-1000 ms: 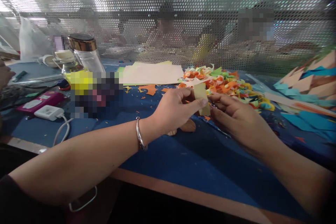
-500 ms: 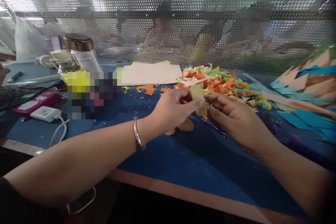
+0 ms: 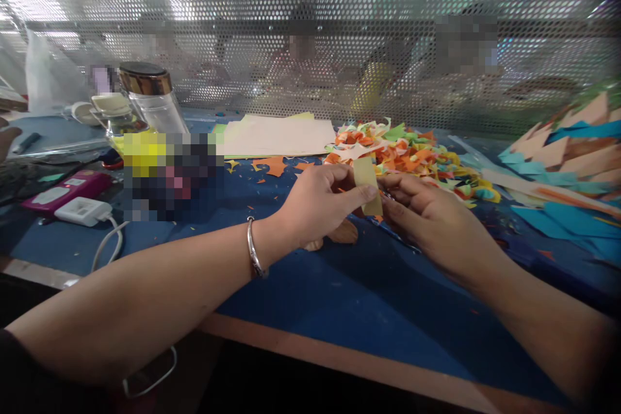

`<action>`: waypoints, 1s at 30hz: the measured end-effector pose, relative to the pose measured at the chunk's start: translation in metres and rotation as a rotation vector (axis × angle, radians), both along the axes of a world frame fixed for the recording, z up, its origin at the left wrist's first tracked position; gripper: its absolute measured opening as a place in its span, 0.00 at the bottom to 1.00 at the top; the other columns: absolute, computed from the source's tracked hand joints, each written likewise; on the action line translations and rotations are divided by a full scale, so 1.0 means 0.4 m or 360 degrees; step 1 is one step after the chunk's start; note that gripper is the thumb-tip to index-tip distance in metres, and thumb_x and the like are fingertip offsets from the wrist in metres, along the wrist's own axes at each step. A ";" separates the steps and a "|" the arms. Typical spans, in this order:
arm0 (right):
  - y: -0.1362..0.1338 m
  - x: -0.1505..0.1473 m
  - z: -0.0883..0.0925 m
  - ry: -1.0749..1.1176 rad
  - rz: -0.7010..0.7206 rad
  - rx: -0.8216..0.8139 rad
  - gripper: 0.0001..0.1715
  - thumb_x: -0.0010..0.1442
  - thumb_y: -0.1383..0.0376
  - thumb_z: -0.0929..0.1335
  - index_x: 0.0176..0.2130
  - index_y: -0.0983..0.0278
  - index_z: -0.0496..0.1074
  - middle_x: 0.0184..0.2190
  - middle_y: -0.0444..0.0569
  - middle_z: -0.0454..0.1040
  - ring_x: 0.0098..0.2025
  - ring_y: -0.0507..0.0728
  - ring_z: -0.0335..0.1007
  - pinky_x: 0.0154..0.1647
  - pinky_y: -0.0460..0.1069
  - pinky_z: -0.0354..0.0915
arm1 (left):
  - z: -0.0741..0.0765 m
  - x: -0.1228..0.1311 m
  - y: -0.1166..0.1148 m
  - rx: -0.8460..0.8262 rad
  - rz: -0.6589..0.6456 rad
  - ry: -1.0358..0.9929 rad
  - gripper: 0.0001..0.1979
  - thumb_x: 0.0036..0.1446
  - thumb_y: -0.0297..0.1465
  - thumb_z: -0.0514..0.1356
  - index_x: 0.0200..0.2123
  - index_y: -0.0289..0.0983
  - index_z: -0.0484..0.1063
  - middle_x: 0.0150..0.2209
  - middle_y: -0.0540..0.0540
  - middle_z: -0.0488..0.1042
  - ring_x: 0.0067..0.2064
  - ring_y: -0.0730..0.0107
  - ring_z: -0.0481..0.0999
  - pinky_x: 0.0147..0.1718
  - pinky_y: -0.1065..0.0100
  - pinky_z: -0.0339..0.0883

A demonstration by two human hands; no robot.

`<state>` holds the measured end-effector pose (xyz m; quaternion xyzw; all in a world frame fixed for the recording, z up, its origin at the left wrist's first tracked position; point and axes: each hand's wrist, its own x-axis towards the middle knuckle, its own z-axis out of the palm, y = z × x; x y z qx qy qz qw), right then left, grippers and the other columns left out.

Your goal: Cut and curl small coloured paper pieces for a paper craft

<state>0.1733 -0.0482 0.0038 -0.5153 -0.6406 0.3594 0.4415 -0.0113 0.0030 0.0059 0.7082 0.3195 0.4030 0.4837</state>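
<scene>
A small strip of pale yellow paper (image 3: 365,174) stands upright between the thumb and fingers of my left hand (image 3: 315,200). My right hand (image 3: 427,213) is close on the paper's right side, its fingers curled in. A little dark, shiny material shows at those fingers, too small to name. Beneath my left hand lies a brown, rounded, wood-like piece (image 3: 344,231), partly covered by the hand. Just behind both hands is a heap of cut paper scraps (image 3: 412,149) in orange, green, yellow and white.
Paper sheets (image 3: 281,134) lie stacked behind my left hand. A bottle (image 3: 158,107), a magenta device (image 3: 68,193) and a white charger (image 3: 83,210) with a cable are on the left. Folded blue and peach paper (image 3: 563,220) lies on the right. A perforated metal screen (image 3: 272,77) stands behind.
Almost nothing has moved. Both hands keep their places around the yellow paper.
</scene>
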 end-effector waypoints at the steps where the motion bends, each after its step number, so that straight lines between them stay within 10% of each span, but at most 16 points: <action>1: -0.001 0.000 0.000 -0.0002 -0.0003 -0.0002 0.27 0.56 0.44 0.77 0.43 0.60 0.76 0.22 0.40 0.67 0.18 0.49 0.50 0.16 0.46 0.49 | 0.000 0.000 0.000 -0.0001 -0.0005 0.0015 0.07 0.60 0.34 0.67 0.31 0.37 0.78 0.34 0.45 0.83 0.36 0.69 0.81 0.36 0.70 0.75; 30: -0.003 -0.005 0.002 0.0020 -0.0015 0.0010 0.25 0.57 0.46 0.77 0.43 0.61 0.76 0.23 0.42 0.69 0.20 0.50 0.53 0.17 0.47 0.48 | 0.018 -0.004 -0.011 -0.0175 -0.0086 -0.0024 0.07 0.63 0.32 0.63 0.36 0.34 0.78 0.39 0.43 0.84 0.35 0.74 0.80 0.33 0.74 0.71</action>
